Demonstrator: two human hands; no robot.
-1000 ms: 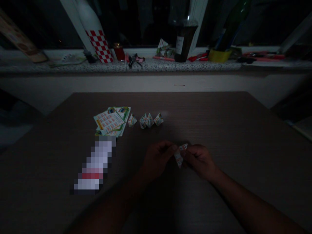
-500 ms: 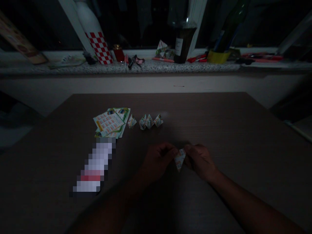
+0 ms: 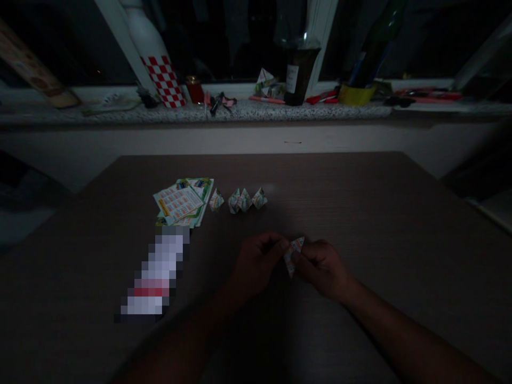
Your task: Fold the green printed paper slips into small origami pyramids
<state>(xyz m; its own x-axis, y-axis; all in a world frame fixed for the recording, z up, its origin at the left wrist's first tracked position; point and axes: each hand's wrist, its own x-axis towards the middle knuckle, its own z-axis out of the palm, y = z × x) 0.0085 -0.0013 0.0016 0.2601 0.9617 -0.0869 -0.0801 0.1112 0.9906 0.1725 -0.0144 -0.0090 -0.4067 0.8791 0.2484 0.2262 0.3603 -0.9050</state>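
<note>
Between my two hands is a small folded paper triangle, printed in white with orange and blue, one point facing down. My left hand pinches its upper left corner with thumb and forefinger. From the other side my right hand grips it, the thumb pressed on its front face and the fingers behind. Beyond the hands several small folded paper pieces stand in a row, among them a paper piece at the right end and a paper piece at the left end. Next to that one lies a stack of printed cards.
A blurred-out, pixelated long object lies on the brown table left of my forearm. Behind the table a granite windowsill carries a red-checked white bottle, a dark cup, a green bottle and small items.
My right thumb has moved down from the triangle's upper right corner onto its front face. The paper has tilted, so its right corner now points up. My left hand keeps its pinch.
</note>
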